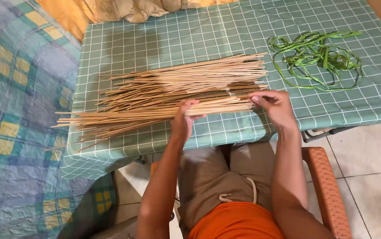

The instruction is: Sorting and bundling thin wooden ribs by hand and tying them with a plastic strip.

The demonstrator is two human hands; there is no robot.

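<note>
Sorting and gathering, by the look of it: pulling a bunch of sticks (219, 107) out of the near edge of the pile of sticks (177, 84) and evening it up. Left hand (182, 118) wrapped round the bunch near its middle, fingers (189, 104) curled over the top and closed on it. Right hand (273, 106) at the right-hand ends, fingers (257, 100) pinched together on the tips, apparently squaring them off or picking a few apart; cannot tell exactly how many sticks sit in that pinch.

Next move, as a judgement: calls for a steady hold with the left while the right evens the ends, and for keeping the bunch apart from the loose ones just behind it, since both touch along the near side of the pile. Long, springy sticks, so likely to fan out or slip if the grip slackens.

Sticks thin, straight, pale tan, all much alike in length, lying roughly left to right across the table (164, 40) on a green checked cloth. Left ends splayed and uneven, some poking past the table's left edge; right ends tidier. Well apart, toward the far right of the table, a loose tangle of green strips (316, 57), untouched. Beside the table on the left, a checked blue and yellow blanket (18, 110); below, an orange chair (327, 190).
</note>
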